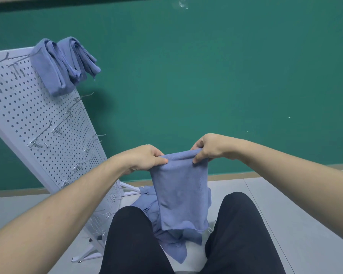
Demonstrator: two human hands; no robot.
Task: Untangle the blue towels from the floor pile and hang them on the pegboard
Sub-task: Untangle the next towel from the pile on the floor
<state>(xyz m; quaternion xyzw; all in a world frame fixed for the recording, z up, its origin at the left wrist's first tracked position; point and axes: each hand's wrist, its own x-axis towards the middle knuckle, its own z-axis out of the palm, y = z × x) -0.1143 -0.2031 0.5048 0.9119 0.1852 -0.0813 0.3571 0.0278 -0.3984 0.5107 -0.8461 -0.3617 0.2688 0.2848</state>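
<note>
A folded blue towel (181,192) hangs in front of me, held by its top fold. My left hand (143,158) pinches the left end of that fold and my right hand (210,148) pinches the right end. Under it, between my legs, lies the floor pile of blue towels (172,240), partly hidden by the held towel and my knees. To the left stands the white pegboard (28,119) with metal hooks. Two folded blue towels (63,62) hang over its top right corner.
A green wall (206,76) rises behind everything, with a wood-toned skirting strip at its foot. The floor (285,204) is light grey. My legs in black trousers (240,234) fill the lower middle. The pegboard's white feet (87,254) stick out onto the floor near my left knee.
</note>
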